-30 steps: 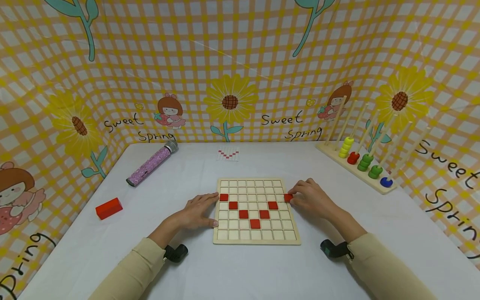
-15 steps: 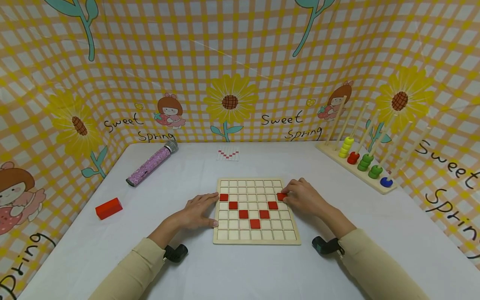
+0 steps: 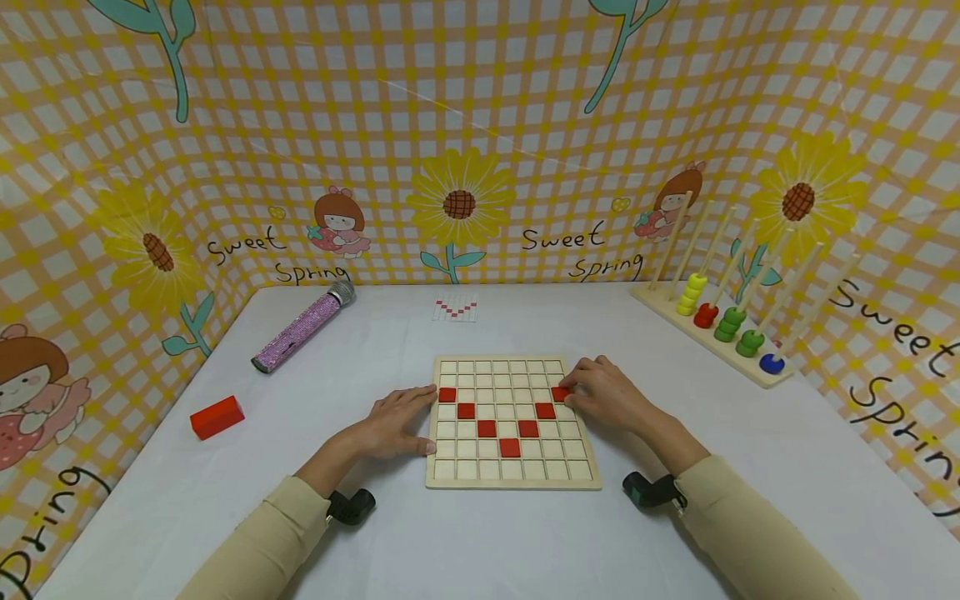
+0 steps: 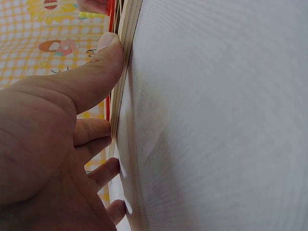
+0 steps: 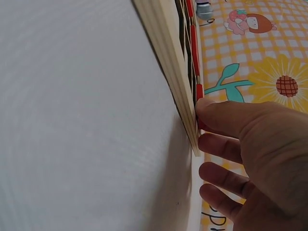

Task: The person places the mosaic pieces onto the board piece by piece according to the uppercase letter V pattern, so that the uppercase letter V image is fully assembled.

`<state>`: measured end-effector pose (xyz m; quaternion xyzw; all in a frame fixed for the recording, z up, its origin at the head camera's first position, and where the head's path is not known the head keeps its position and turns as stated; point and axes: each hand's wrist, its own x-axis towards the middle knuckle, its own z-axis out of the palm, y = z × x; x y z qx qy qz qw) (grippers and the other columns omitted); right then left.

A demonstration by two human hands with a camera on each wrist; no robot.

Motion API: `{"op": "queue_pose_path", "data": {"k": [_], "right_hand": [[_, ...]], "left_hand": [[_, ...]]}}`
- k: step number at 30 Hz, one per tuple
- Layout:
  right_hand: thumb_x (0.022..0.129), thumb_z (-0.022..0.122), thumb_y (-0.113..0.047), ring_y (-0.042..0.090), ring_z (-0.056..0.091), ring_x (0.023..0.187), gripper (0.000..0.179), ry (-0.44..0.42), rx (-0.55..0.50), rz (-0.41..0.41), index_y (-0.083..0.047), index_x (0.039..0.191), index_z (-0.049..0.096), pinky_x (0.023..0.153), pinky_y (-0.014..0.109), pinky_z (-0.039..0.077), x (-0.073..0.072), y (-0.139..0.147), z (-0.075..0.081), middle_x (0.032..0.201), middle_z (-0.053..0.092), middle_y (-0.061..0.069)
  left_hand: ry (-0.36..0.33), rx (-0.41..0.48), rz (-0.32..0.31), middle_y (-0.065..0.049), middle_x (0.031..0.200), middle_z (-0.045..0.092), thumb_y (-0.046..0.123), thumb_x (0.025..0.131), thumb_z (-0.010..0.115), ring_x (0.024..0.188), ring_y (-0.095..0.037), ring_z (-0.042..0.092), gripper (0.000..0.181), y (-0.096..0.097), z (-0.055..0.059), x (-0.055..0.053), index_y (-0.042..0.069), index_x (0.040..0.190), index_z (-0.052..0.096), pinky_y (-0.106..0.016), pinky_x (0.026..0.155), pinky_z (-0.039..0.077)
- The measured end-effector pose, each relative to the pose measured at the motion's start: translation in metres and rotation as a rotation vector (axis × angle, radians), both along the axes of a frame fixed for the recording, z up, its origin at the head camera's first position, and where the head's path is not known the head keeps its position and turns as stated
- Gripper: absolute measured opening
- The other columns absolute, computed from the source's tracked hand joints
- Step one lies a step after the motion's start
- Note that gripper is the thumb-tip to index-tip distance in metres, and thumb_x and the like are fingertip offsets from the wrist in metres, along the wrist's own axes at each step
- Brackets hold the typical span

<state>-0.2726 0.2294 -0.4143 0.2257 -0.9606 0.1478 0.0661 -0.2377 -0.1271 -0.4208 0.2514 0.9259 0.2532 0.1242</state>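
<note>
A wooden grid board [image 3: 513, 483] lies flat in the middle of the table, with red square tiles set in its cells in a V shape. At the third row from the far side, in the rightmost column, my right hand [image 3: 611, 398] pinches a red tile [image 3: 559, 393] between thumb and forefinger. In the right wrist view that tile [image 5: 199, 91] is at the board's top surface, partly hidden by the thumb. My left hand [image 3: 384, 427] rests along the board's left edge, thumb and fingertips touching it. The left wrist view shows its thumb [image 4: 98, 72] against the wooden edge.
Behind the board lies a small card [image 3: 454, 308] printed with a red V pattern. A red block [image 3: 217, 417] and a pink glittery microphone [image 3: 300, 329] are on the left. At the back right stands a peg rack [image 3: 708, 337] with coloured beads.
My right hand has moved left with the red tile, from the board's right rim into the rightmost column. The left hand stays in place.
</note>
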Motion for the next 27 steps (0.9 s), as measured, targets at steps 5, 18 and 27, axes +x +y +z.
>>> {"op": "queue_pose_path", "data": {"k": [5,18,27], "right_hand": [[0.081,0.073,-0.018,0.021,0.049,0.09,0.021,-0.019,0.007,-0.012,-0.008,0.099,0.073,0.077,0.033,0.038,0.0,0.0,0.0,0.098,0.066,0.006],[0.082,0.071,-0.019,0.022,0.048,0.089,0.023,-0.002,-0.022,-0.025,-0.007,0.102,0.072,0.074,0.032,0.037,0.005,-0.001,0.003,0.1,0.066,0.006],[0.086,0.066,-0.023,0.028,0.048,0.1,0.028,-0.009,-0.068,-0.047,-0.006,0.108,0.069,0.082,0.046,0.042,0.015,0.002,0.015,0.108,0.064,0.01]], "left_hand": [[-0.001,0.001,-0.002,-0.006,0.157,0.025,0.033,0.083,0.071,0.142,-0.036,0.021,0.081,0.0,0.0,0.001,0.009,0.148,0.03,-0.058,0.11,0.018],[0.003,-0.003,0.0,-0.006,0.157,0.025,0.035,0.082,0.071,0.142,-0.035,0.021,0.082,0.0,0.001,0.001,0.009,0.148,0.031,-0.057,0.111,0.018],[0.023,-0.02,-0.003,-0.006,0.156,0.027,0.036,0.081,0.072,0.142,-0.034,0.023,0.081,0.0,0.002,-0.001,0.008,0.147,0.033,-0.057,0.11,0.019]]}}
